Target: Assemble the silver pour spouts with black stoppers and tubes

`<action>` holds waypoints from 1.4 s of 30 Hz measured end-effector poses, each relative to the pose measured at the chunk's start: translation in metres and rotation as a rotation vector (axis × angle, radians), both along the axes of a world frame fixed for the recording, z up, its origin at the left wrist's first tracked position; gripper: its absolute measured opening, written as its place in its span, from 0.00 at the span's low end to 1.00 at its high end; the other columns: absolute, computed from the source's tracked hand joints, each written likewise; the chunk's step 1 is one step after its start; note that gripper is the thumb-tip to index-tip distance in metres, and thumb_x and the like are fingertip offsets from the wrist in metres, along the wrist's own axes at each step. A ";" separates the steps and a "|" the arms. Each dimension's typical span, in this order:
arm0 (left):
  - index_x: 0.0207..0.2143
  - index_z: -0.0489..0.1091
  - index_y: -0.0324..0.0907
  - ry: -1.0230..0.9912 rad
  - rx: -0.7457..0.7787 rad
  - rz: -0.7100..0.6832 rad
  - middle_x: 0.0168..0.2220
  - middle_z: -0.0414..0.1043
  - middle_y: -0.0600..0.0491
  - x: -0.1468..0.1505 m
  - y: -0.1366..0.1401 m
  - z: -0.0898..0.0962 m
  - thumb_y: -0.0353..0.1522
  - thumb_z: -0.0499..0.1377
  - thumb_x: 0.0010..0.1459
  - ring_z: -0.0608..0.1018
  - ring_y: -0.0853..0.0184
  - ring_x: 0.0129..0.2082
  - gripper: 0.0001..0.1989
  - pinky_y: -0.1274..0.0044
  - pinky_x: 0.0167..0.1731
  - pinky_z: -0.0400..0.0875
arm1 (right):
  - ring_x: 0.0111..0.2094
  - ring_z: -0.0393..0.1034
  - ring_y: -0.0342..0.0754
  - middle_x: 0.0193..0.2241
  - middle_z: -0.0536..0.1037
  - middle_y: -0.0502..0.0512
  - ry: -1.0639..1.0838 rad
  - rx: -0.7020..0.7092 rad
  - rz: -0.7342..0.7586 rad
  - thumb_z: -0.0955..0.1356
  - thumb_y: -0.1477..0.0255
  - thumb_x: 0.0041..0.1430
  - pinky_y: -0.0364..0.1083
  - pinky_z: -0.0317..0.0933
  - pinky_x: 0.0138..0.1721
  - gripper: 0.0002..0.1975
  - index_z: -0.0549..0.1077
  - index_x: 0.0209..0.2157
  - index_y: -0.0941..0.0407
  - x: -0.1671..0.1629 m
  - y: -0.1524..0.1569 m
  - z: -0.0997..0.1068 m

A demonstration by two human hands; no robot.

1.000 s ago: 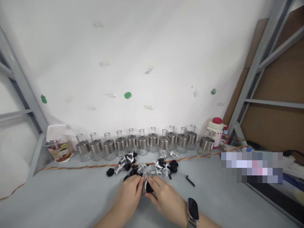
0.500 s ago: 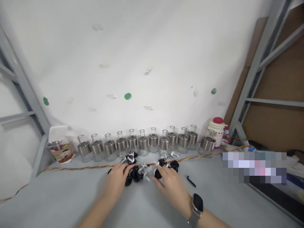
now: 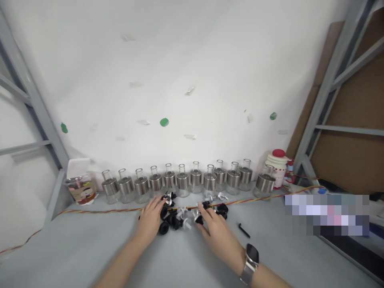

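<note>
Small black and clear bottle stoppers with silvery discs (image 3: 173,219) lie in a loose pile on the grey table. My left hand (image 3: 149,218) rests on the pile's left side, fingers stretched forward over black pieces and partly hiding them. On the right side, my right hand (image 3: 217,226), with a watch (image 3: 251,256) on its wrist, spreads its thumb and fingers beside a black-and-silver stopper (image 3: 198,219). Whether the fingertips touch that stopper is unclear. Behind the pile stand several glass bottles with steel bands (image 3: 183,181), their necks uncapped.
A twisted red-yellow wire (image 3: 105,211) crosses the table behind my hands. To the right lies a short black rod (image 3: 244,230). A cup with a dark drink (image 3: 81,190) stands at the far left, a cream bottle with a red lid (image 3: 277,170) at the right. A white wall rises behind.
My left fingers have gone from curled together to stretched out. The right thumb and fingers have shifted slightly around the black-and-silver stopper. The whole view has moved a little.
</note>
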State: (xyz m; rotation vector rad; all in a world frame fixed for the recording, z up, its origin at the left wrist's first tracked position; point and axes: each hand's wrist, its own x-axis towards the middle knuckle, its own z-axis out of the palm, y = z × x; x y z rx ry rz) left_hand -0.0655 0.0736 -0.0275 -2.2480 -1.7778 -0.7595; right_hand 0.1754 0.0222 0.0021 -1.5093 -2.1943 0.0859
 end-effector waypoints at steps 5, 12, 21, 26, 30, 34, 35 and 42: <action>0.44 0.66 0.45 0.016 -0.008 0.008 0.46 0.67 0.50 0.001 -0.003 0.007 0.20 0.46 0.52 0.67 0.63 0.45 0.21 0.69 0.45 0.61 | 0.43 0.63 0.53 0.45 0.67 0.58 0.054 -0.039 0.062 0.60 0.72 0.57 0.48 0.55 0.44 0.24 0.54 0.56 0.54 -0.004 -0.006 -0.001; 0.38 0.69 0.42 0.036 0.007 0.036 0.44 0.67 0.47 0.002 -0.004 0.009 0.27 0.49 0.54 0.67 0.58 0.45 0.12 0.66 0.43 0.62 | 0.41 0.64 0.52 0.43 0.69 0.57 0.076 -0.016 0.075 0.60 0.74 0.56 0.51 0.56 0.44 0.19 0.61 0.51 0.54 -0.006 -0.008 0.001; 0.42 0.68 0.42 0.026 0.041 0.044 0.45 0.65 0.47 0.009 -0.010 0.010 0.29 0.48 0.55 0.65 0.59 0.47 0.14 0.65 0.47 0.58 | 0.40 0.65 0.50 0.40 0.70 0.54 0.107 0.018 0.107 0.59 0.76 0.57 0.51 0.54 0.44 0.16 0.64 0.47 0.52 -0.007 -0.007 0.001; 0.33 0.70 0.39 -0.014 0.059 0.042 0.43 0.65 0.45 0.013 -0.011 0.013 0.37 0.48 0.56 0.65 0.58 0.46 0.14 0.66 0.46 0.59 | 0.40 0.66 0.50 0.40 0.70 0.54 0.114 0.017 0.110 0.59 0.76 0.57 0.51 0.54 0.44 0.15 0.65 0.46 0.52 -0.006 -0.008 0.002; 0.33 0.68 0.39 -0.052 0.060 0.036 0.38 0.67 0.46 0.014 -0.011 0.014 0.38 0.50 0.54 0.67 0.58 0.42 0.13 0.67 0.43 0.61 | 0.40 0.65 0.50 0.39 0.70 0.54 0.115 0.022 0.109 0.60 0.76 0.57 0.50 0.55 0.44 0.14 0.66 0.45 0.52 -0.007 -0.008 0.001; 0.34 0.67 0.40 -0.093 0.031 0.022 0.34 0.69 0.49 0.016 -0.013 0.014 0.34 0.50 0.53 0.69 0.59 0.38 0.10 0.67 0.39 0.62 | 0.39 0.66 0.49 0.39 0.70 0.54 0.112 0.035 0.108 0.60 0.76 0.57 0.50 0.55 0.44 0.14 0.66 0.45 0.52 -0.008 -0.008 0.000; 0.35 0.67 0.39 -0.106 0.018 0.019 0.33 0.69 0.49 0.017 -0.013 0.014 0.33 0.50 0.53 0.70 0.59 0.37 0.10 0.68 0.39 0.63 | 0.38 0.66 0.49 0.39 0.70 0.54 0.111 0.035 0.109 0.60 0.76 0.57 0.50 0.55 0.44 0.14 0.66 0.45 0.52 -0.008 -0.009 0.000; 0.46 0.63 0.43 -0.159 -0.052 -0.011 0.35 0.69 0.50 0.020 -0.012 0.010 0.29 0.49 0.52 0.70 0.61 0.37 0.17 0.68 0.39 0.63 | 0.38 0.66 0.49 0.39 0.70 0.54 0.103 0.022 0.114 0.59 0.75 0.57 0.50 0.55 0.43 0.14 0.66 0.45 0.52 -0.007 -0.008 0.001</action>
